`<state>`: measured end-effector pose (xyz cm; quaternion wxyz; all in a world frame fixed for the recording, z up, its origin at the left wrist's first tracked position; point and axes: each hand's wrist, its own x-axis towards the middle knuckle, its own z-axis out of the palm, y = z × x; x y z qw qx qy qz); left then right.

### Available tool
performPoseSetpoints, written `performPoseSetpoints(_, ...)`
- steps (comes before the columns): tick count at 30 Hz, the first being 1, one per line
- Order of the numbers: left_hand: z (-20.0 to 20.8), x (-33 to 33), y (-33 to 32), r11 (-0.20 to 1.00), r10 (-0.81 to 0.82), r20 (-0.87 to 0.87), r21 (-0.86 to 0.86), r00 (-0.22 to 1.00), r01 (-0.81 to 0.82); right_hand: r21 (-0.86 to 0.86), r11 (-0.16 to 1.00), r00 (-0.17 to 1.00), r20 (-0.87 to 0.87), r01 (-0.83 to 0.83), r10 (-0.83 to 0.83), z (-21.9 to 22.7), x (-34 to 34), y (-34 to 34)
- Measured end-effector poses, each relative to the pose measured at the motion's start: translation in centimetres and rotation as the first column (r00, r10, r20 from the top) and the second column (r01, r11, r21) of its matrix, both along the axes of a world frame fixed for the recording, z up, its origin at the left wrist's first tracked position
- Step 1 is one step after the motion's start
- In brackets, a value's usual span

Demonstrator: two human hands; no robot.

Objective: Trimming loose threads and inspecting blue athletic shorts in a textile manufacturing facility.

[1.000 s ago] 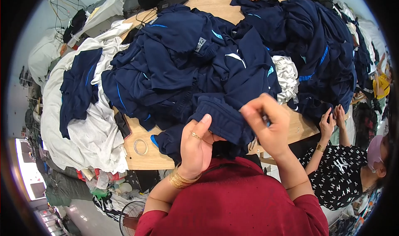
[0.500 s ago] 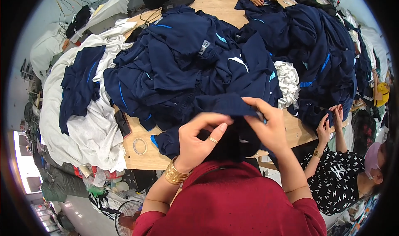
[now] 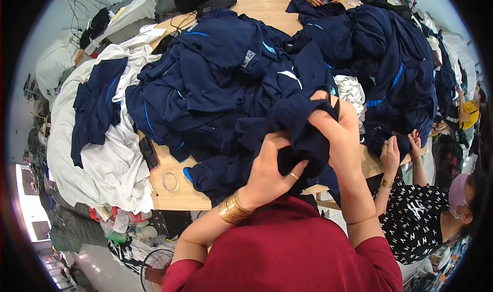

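Close to my body, a navy garment (image 3: 294,118) is bunched up between my two hands. My left hand (image 3: 271,170) grips its near left side, fingers curled into the cloth and thumb on the dark fold below. My right hand (image 3: 336,130) is closed on the upper right part, with its fingertips partly hidden by the cloth. A thin dark sliver shows beside the right fingers; I cannot make out what it is. Behind my hands lies a large pile of navy garments (image 3: 210,71) with light blue and white trim.
A wooden table (image 3: 179,194) carries the pile, with a clear tape roll (image 3: 170,181) near its edge. White cloth (image 3: 110,174) covers the left side, a navy piece (image 3: 97,104) on top. At right, a co-worker (image 3: 411,220) handles dark cloth beside another navy heap (image 3: 390,61).
My right hand has risen and turned, lifting the cloth into a bunch. My left hand has shifted right, nearer to it. The flat navy edge held between them is now folded up.
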<state>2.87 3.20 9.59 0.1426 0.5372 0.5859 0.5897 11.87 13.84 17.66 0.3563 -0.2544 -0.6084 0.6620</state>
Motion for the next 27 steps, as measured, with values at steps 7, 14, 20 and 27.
performPoseSetpoints(7,0.8,-7.0,-1.7,0.672,-0.306,0.529,-0.469,0.792,0.573,-0.066,0.96,0.963,0.016,0.271,-0.27,1.1,1.7,3.0)
performPoseSetpoints(14,6.3,-15.4,-6.3,0.808,-0.06,0.606,-0.436,0.793,0.395,-0.232,0.972,0.993,0.114,0.035,-0.008,0.8,5.0,6.4)
performPoseSetpoints(20,7.5,-16.5,-6.1,0.801,-0.081,0.534,-0.468,0.841,0.374,-0.302,0.948,0.994,0.06,0.102,-0.087,0.3,4.7,6.9)
performPoseSetpoints(27,7.5,-16.3,-5.4,0.79,-0.137,0.473,-0.478,0.87,0.384,-0.173,0.977,0.974,0.211,0.123,-0.085,0.2,4.9,6.9)
